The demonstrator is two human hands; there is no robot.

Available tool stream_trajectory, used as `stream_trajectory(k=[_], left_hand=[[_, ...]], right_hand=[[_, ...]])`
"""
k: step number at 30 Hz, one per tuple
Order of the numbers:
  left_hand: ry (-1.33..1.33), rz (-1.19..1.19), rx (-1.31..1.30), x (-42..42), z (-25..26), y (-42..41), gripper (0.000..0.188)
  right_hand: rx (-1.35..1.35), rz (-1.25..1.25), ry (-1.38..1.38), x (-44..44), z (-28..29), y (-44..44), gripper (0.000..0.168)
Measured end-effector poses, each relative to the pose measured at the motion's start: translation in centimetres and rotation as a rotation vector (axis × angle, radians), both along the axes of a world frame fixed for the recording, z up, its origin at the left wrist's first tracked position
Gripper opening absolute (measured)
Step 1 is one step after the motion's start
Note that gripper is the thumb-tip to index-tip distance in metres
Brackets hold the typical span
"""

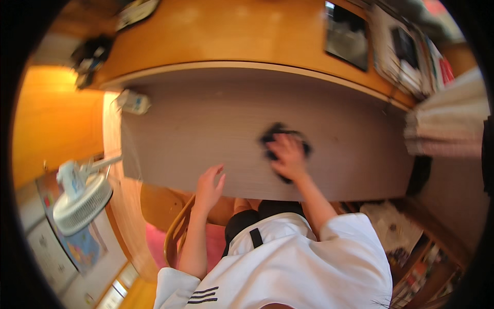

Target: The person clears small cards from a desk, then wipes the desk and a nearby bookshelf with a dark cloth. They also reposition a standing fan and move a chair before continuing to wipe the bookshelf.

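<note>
My right hand (287, 156) presses down on a crumpled black cloth (276, 129) on the grey-brown wood-grain desktop (216, 127). The cloth shows on both sides of the fingers, and motion blurs it and the hand. Over the front edge of the desk, left of the middle, is my left hand (210, 187). Its thumb and fingers are apart with nothing between them; whether it touches the desk I cannot tell.
A white bottle or jar (134, 102) stands at the desk's back left corner. A white fan (81, 201) is at the left. Behind the desk, an orange wooden surface (231, 34) bears a dark tablet-like panel (346, 36). Folded fabric (444, 119) lies at the right; a wooden chair (170, 239) is beside me.
</note>
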State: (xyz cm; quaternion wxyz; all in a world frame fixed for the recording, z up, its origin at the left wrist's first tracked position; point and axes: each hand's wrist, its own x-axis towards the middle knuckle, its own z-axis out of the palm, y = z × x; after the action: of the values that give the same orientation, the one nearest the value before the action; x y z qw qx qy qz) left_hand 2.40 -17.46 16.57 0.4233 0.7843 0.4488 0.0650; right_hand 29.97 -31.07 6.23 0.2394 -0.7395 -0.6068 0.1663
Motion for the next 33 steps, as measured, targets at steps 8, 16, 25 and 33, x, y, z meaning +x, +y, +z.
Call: stream_trajectory(k=[8,16,25,33], left_hand=[[0.011,0.533,-0.148,-18.1,-1.3,-4.1,0.029],[-0.474,0.839,-0.339,-21.1,-1.8,-2.1,0.035],[-0.885,0.987,-0.359,-15.7,-5.2,13.7,0.063],[-0.843,1.103,-0.421,-12.9,-13.0,29.4,0.081]], right_hand=[[-0.139,-1.000,-0.532,9.5,-6.7,-4.9,0.065],[0.075,-0.116,-0.253,-18.6,-2.4,20.7,0.067],[0.060,0.447,-0.069,-25.2,-0.6,23.6,0.067],[0.137,0.130,-0.179,-23.8,-2.3,23.6,0.062]])
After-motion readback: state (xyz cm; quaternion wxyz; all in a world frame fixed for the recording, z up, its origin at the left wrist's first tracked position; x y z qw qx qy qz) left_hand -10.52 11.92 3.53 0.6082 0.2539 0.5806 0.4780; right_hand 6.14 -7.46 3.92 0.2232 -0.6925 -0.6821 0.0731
